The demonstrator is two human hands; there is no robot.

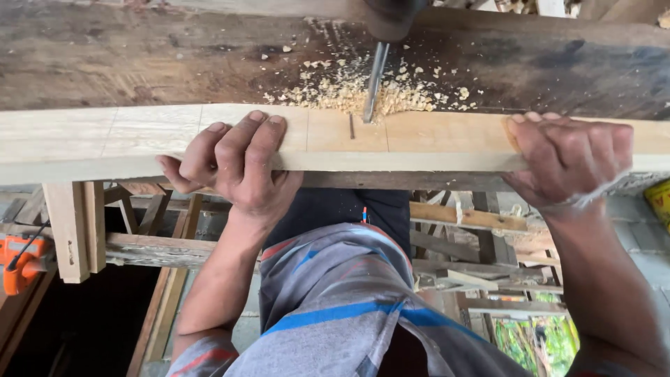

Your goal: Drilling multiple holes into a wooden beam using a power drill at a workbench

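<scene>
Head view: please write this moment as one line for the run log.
left hand: grips pale plank | right hand: grips plank | drill bit: at plank's far edge | wood chips: on dark bench

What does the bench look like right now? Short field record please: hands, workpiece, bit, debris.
left hand: grips near edge of pale plank, fingers on top
right hand: grips same plank, further right
drill bit: meets plank's far edge, between hands
wood shavings: piled around bit on dark bench
orange tool: lower left, untouched
</scene>
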